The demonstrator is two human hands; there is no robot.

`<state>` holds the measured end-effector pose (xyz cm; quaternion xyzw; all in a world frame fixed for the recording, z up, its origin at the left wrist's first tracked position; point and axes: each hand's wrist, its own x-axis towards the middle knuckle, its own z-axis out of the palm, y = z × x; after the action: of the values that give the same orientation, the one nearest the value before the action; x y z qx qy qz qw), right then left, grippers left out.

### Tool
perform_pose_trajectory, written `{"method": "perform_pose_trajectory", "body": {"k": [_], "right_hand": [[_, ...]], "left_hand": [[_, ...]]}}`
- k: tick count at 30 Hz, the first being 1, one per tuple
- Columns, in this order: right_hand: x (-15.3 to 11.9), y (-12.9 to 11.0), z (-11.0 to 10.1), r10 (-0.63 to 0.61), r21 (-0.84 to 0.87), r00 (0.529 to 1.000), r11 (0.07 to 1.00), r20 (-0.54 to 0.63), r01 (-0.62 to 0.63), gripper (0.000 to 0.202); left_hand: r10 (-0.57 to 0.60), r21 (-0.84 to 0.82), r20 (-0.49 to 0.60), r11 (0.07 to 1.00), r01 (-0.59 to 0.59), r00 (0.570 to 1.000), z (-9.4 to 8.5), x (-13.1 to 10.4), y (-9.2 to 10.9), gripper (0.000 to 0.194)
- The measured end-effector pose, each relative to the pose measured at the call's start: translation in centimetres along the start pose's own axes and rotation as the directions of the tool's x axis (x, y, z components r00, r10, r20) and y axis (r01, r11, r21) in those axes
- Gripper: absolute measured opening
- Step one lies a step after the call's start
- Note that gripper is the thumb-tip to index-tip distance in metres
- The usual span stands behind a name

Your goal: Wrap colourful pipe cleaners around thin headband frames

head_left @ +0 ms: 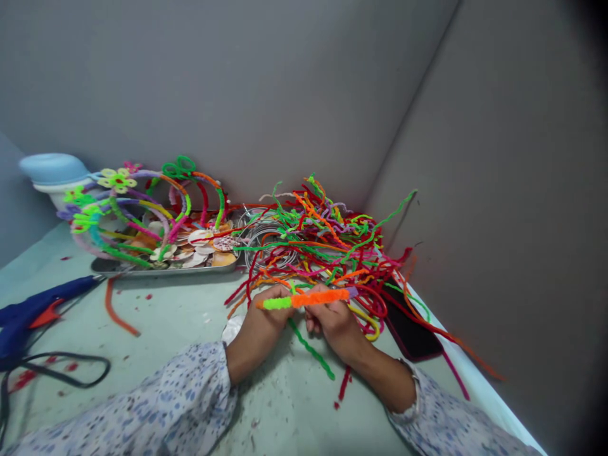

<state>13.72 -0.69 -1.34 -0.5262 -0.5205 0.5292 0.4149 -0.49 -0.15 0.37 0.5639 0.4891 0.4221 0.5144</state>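
Between my two hands is a band wrapped in fuzzy pipe cleaner (319, 297), bright green at its left, orange along the middle and purple at the right tip. It looks like a headband seen edge-on. My left hand (260, 326) is closed at its green part. My right hand (336, 323) has its fingers curled just under the orange part. From between the hands a green pipe cleaner (313, 352) slants down toward the table, and a short green end pokes up above the band. The fingertips are partly hidden behind the band.
A metal tray (164, 272) of shell-like discs carries several finished headbands (173, 183). Beside it lie a heap of coloured pipe cleaners (327, 234) and a wire coil (266, 250). A blue glue gun (47, 304) with its cord is left; a black phone (413, 329) is right.
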Motion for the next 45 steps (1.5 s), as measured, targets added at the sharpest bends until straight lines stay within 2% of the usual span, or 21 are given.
{"method": "perform_pose_trajectory", "body": {"k": [5, 10, 14, 17, 21, 30, 39, 45], "right_hand": [[0.0, 0.3, -0.1, -0.041, 0.02, 0.999, 0.999, 0.02, 0.041, 0.013], [0.3, 0.3, 0.2, -0.041, 0.038, 0.999, 0.998, -0.022, 0.041, 0.012], [0.6, 0.4, 0.2, -0.033, 0.049, 0.998, 0.998, -0.055, 0.035, 0.011], [0.7, 0.5, 0.1, 0.018, 0.019, 0.998, 1.0, -0.066, -0.016, 0.021], [0.8, 0.4, 0.0, 0.096, -0.025, 0.993, 0.995, -0.069, -0.098, 0.038], [0.8, 0.4, 0.0, 0.093, -0.002, 0.994, 0.996, -0.056, -0.093, 0.036], [0.6, 0.4, 0.0, 0.076, 0.005, 0.995, 0.997, -0.061, -0.076, 0.037], [0.6, 1.0, -0.3, 0.041, 0.028, 0.998, 0.999, -0.042, -0.04, 0.039]], "left_hand": [[-0.054, -0.024, 0.006, 0.998, 0.054, 0.999, -0.2, 0.0, -0.4, 0.017], [-0.024, -0.02, -0.002, 0.999, 0.024, 1.0, 0.0, 0.1, -0.4, 0.014], [-0.019, -0.093, -0.026, 0.996, 0.017, 0.999, 0.5, 0.3, -0.6, 0.008], [0.008, -0.101, -0.062, 0.995, -0.014, 0.998, 0.7, 0.4, -1.2, 0.011], [0.085, -0.173, 0.009, 0.981, -0.083, 0.996, 0.6, 0.5, -2.1, 0.011], [0.163, -0.042, -0.032, 0.986, -0.164, 0.986, 0.4, 0.8, -2.8, 0.009], [0.073, -0.03, -0.092, 0.997, -0.076, 0.993, 0.3, 0.6, -2.6, 0.018], [0.109, 0.01, -0.067, 0.994, -0.108, 0.992, 0.3, 0.6, -2.2, 0.014]]}}
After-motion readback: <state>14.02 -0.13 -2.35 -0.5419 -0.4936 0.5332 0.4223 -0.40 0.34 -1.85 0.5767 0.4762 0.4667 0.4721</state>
